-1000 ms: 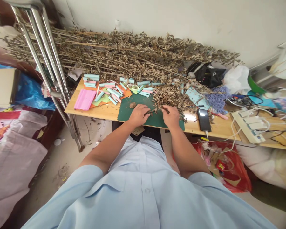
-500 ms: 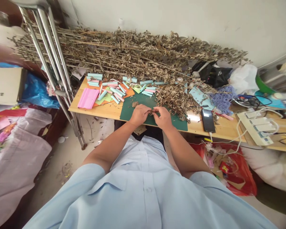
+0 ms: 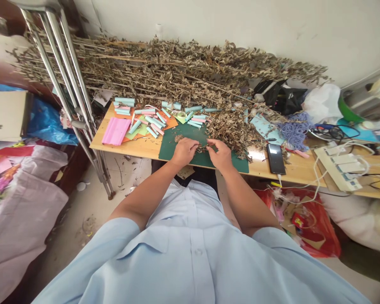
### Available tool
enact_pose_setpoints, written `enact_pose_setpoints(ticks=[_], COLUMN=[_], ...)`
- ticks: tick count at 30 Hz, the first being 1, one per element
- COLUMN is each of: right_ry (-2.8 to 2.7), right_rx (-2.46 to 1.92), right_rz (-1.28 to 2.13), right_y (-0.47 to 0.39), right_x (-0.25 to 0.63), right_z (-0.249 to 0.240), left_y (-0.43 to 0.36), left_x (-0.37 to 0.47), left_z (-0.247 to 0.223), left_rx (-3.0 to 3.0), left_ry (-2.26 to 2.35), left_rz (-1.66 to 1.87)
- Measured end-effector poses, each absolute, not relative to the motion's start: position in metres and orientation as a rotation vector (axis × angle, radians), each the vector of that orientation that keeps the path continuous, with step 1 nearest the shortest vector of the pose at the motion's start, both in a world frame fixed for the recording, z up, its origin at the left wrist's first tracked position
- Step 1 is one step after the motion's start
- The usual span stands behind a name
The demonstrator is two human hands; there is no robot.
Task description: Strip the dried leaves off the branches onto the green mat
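Note:
Over the dark green cutting mat [image 3: 169, 139], my left hand [image 3: 184, 152] pinches a small dried leaf sprig [image 3: 202, 148] between thumb and fingertips. The brown sprig points right toward my right hand [image 3: 221, 155], whose thumb and forefinger stand slightly apart at its end. Whether the right fingertips touch it is too small to tell. Beyond my right hand rises a heap of dried leaves [image 3: 231, 128], partly covering the mat. A small brown clump [image 3: 178, 138] lies just past my left knuckles.
Several blue and pink paper rolls [image 3: 155, 122] and a pink paper stack [image 3: 115, 131] lie left. Long dried stalks [image 3: 177, 63] line the wall. To the right are a phone [image 3: 275, 159], purple yarn [image 3: 294, 133] and a power strip [image 3: 338, 166]. Metal crutches [image 3: 69, 80] lean at left.
My right hand has moved a little to the right, away from my left hand, and its fingers have parted. More of the dried sprig shows between the hands.

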State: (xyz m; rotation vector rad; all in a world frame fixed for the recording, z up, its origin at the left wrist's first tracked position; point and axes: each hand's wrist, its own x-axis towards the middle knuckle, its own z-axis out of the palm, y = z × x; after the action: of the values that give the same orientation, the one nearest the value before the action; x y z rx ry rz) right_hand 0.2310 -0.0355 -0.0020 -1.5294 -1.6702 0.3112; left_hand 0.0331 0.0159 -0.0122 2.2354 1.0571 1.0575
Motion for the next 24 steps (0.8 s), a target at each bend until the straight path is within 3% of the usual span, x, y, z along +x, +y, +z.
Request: enact_pose_setpoints(ticks=[10, 24], right_ry=[-2.008, -1.587], right_rx=[-1.603, -1.602], right_rz=[0.281, 0.382], right_y=[-0.036, -0.033], right_x=[0.248, 0.237], right_z=[-0.001, 0.001], left_y=[0.018, 0.019], left_x=[0.035, 0.036], left_z=[-0.012, -0.015], left_rx=[2.29, 2.367], left_ry=[0.998, 0.976], left_rz=[1.063, 0.972])
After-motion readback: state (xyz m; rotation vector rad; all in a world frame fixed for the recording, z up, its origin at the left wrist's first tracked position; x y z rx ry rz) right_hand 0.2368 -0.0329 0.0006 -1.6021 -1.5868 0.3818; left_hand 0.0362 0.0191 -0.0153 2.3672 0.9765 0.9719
